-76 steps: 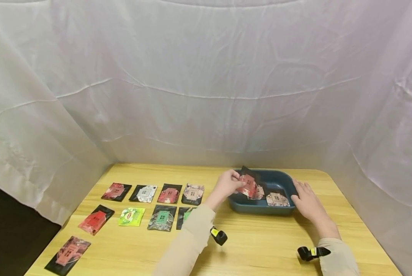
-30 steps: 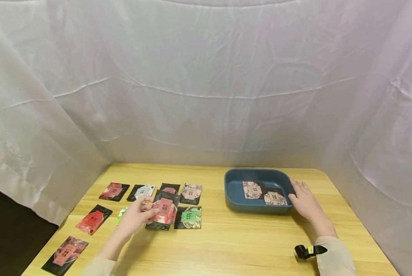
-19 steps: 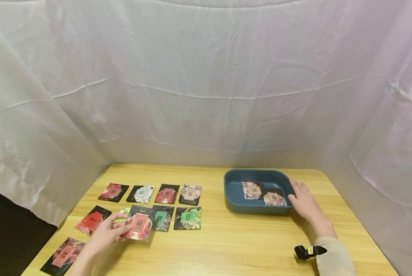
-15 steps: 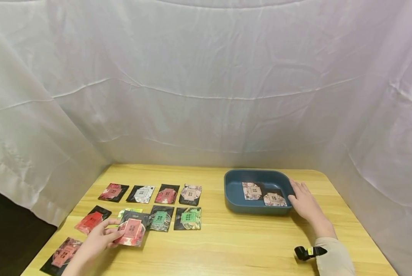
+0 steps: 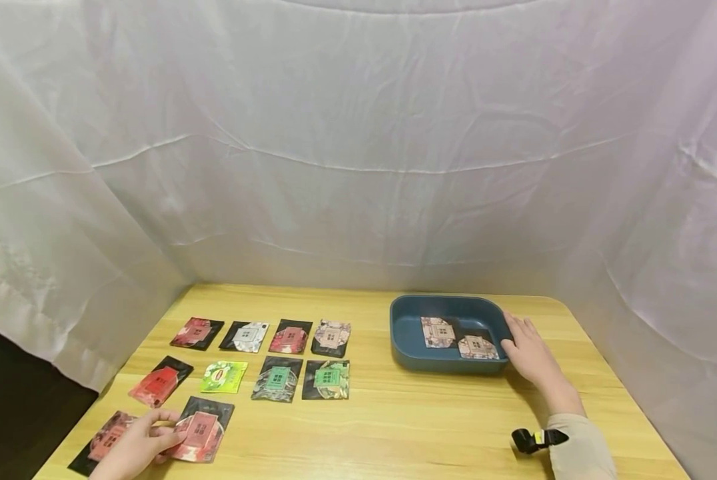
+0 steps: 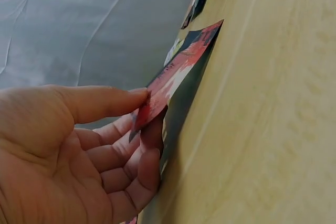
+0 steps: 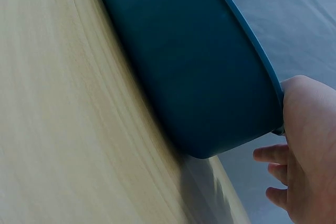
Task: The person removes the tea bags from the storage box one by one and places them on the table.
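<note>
In the head view my left hand (image 5: 139,445) pinches a black-and-red tea sachet (image 5: 201,430) between thumb and fingers, low at the table's front left. The left wrist view shows the sachet (image 6: 176,72) tilted, its far corner close to the tabletop. Beside that hand lies another dark red sachet (image 5: 108,437), partly covered by it. My right hand (image 5: 532,353) rests against the right end of a blue bin (image 5: 448,363), its fingers fairly straight along the outside. Inside the bin lie two pink-and-black sachets (image 5: 438,332). In the right wrist view the bin's wall (image 7: 194,66) hides part of the contact.
Sachets stand in rows on the wooden table (image 5: 394,433): a back row with a white one (image 5: 244,337), then a red one (image 5: 162,382), a lime green one (image 5: 223,377) and two green-labelled ones (image 5: 277,379). Pale curtains (image 5: 358,167) surround the table.
My left hand has carried the red sachet from above the bin leftward across the rows, then down to the table's front left. The right hand has stayed at the bin.
</note>
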Demonstrator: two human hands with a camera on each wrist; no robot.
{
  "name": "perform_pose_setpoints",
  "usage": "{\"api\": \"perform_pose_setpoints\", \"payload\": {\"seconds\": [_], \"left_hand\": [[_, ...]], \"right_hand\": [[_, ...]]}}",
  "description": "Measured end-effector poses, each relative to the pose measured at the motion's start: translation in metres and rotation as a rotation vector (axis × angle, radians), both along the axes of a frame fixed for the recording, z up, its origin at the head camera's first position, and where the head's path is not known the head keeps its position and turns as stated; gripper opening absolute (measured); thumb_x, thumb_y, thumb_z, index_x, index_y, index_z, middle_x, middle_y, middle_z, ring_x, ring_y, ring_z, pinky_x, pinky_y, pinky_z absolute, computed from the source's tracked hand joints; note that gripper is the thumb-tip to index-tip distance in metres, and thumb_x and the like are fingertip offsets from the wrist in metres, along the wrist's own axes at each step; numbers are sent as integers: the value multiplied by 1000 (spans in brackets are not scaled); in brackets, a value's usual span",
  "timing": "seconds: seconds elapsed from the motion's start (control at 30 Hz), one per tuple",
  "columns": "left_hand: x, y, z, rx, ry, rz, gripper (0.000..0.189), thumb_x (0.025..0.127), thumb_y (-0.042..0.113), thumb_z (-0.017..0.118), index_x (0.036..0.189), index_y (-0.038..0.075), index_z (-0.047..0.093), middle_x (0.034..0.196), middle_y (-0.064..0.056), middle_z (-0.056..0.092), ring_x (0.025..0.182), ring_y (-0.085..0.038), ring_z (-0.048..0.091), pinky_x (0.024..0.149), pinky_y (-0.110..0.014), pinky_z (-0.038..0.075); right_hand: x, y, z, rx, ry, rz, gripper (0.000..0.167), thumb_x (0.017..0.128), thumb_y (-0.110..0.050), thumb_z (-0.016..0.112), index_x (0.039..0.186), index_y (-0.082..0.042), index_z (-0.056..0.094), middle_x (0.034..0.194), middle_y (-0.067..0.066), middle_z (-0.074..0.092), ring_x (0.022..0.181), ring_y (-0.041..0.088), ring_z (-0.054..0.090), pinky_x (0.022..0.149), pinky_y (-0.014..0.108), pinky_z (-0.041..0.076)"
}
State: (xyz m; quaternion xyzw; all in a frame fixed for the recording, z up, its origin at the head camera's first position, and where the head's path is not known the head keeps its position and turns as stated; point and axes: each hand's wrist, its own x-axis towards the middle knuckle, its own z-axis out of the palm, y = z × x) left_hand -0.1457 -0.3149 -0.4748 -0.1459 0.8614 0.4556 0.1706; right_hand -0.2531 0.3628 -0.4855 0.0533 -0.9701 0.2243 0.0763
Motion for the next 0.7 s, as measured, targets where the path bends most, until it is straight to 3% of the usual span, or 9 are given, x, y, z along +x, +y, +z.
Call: {"api": "perform_pose_setpoints", "payload": {"seconds": [0.1,0.33,0.5,0.7], "left_hand": [[1,-3,1,-27,-11,12,46,91,15,67,120,-15,46,90,-7,69,80,-17,64,68,-35,55],[6,-14,11,-116,-21,-32,73,87,42,71,122,-16,45,99,-19,66,86,-20,64,70,-40,57],[10,-18,17,-126,-38,-75,79,89,46,67,125,-19,42,110,-31,60,95,-32,65,76,-45,58],[12,-20,23,-223,-22,-125,82,89,52,63,127,-18,45,119,-38,55,102,-40,62,79,-48,56]], "right_hand": [[0,0,0,-7,-8,0,62,99,-19,43,152,3,21,153,33,26,142,56,13,114,68,15],[1,-1,2,-13,-10,-2,61,99,-19,44,152,4,22,152,33,27,142,56,14,113,68,16],[1,-2,4,-9,-10,-2,61,99,-18,44,152,4,22,153,33,27,142,56,14,114,67,16],[2,-2,4,-9,-12,-4,61,98,-18,44,151,4,23,152,33,28,141,56,14,114,67,16]]}}
